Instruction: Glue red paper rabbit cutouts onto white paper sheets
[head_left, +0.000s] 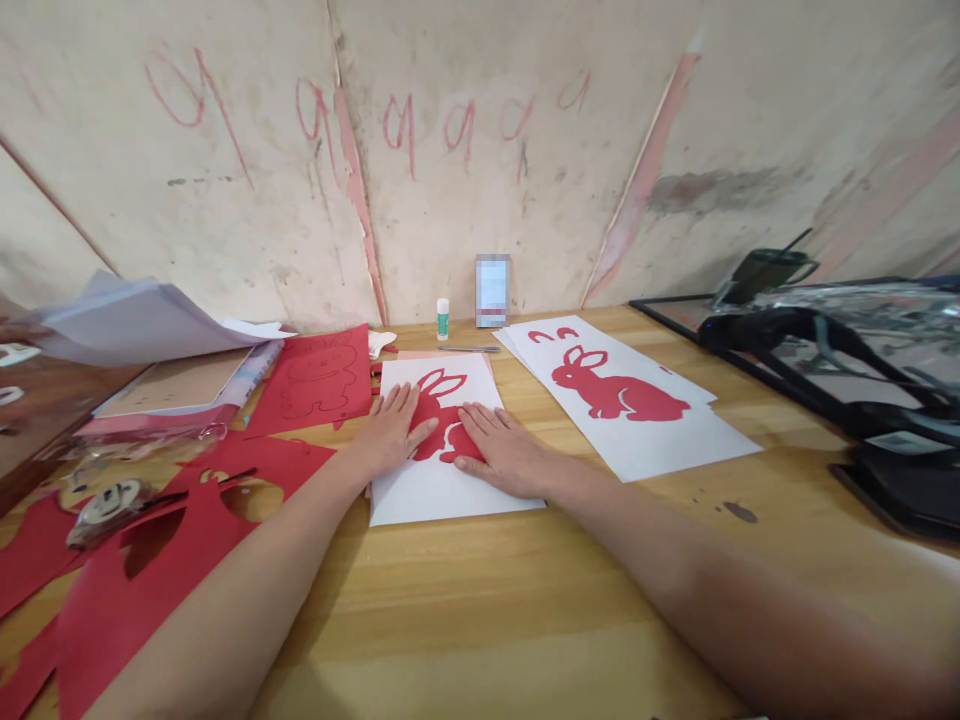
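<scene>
A red paper rabbit cutout [433,412] lies on a stack of white paper [450,500] in front of me. My left hand [391,432] rests flat on the rabbit's left part, fingers stretched out. Across from it, my right hand [506,450] lies flat over the rabbit's right part and the sheet. Both palms press down with nothing gripped, and they hide much of the cutout. To the right, a second red rabbit [626,390] with hollow ears lies on another white sheet [652,455], near two small curved red pieces [553,336].
A glue stick [442,320] and a phone [493,290] stand by the wall. Metal tweezers [469,348] lie behind the stack. Red paper with a drawn figure [311,385], red scraps [112,590] and a tape roll [112,503] are left. A black frame [780,370] is right.
</scene>
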